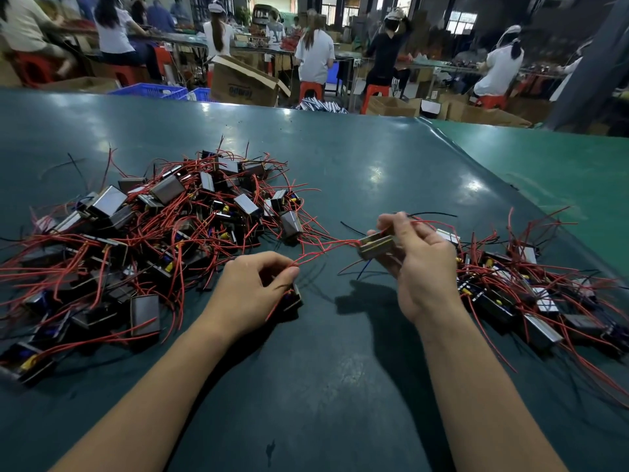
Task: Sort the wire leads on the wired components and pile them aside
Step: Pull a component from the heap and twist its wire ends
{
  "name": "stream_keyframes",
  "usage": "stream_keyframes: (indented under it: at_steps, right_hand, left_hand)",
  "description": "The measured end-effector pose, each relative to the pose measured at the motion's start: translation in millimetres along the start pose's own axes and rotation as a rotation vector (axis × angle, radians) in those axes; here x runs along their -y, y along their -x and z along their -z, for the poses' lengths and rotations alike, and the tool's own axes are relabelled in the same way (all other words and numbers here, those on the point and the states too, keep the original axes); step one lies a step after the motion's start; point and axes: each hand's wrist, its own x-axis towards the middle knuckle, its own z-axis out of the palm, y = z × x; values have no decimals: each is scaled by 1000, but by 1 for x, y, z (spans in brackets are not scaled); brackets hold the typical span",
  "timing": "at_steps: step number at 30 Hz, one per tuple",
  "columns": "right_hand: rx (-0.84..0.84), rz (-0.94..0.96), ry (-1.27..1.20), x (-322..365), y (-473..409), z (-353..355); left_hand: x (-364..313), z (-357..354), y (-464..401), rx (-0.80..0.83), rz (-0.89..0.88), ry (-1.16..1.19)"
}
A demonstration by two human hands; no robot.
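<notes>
We see a dark green table mat [340, 158] with glare spots from overhead lights, and a lighter green mat [544, 165] overlapping its right edge. Beyond the far edge stand an open cardboard box [243, 81], blue plastic crates [149, 90] to its left, and more cartons [476, 112] on the floor to the right. Several people sit on red stools [311, 90] at long benches [442, 66], backs to us, some in white caps. Windows [461, 22] glow in the far wall.
</notes>
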Motion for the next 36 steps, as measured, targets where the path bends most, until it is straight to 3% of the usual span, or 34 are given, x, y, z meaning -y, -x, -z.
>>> stream_keyframes:
  at_steps: [4, 11, 14, 17, 20, 22, 24, 26, 28, 30, 32, 36]
  right_hand:
    - [21, -30, -163, 8, -1, 7]
    - [222, -390, -196, 9, 1, 8]
    - [185, -288, -71, 5, -1, 5]
    - [112, -177, -152, 6, -6, 10]
    - [187, -225, -122, 5, -7, 14]
    - [267, -284, 12, -1, -4, 10]
    - [315, -270, 207, -9, -1, 5]
    - [302, -110, 527, -16, -1, 6]
    - [275, 89, 817, -21, -2, 9]
    - [288, 118, 806, -23, -3, 11]
    - [304, 89, 711, -23, -2, 11]
    - [274, 16, 565, -19, 0, 9]
  left_hand:
    - [1, 0, -2, 17, 40, 77]
    - [-3, 1, -3, 32, 87, 275]
    - [-5, 3, -2, 27, 131, 338]
    - [-7, 5, -3, 23, 156, 414]
    - [-7, 7, -4, 13, 176, 448]
    - [-4, 6, -4, -9, 159, 339]
    - [-1, 5, -2, -68, 73, 106]
    - [-2, 9, 0, -146, -118, -154]
    - [-5, 15, 0, -110, -361, -293]
    - [-6, 18, 1, 63, -541, -312]
    - [-6, 17, 2, 259, -554, -275]
    - [-7, 16, 2, 255, -621, -432]
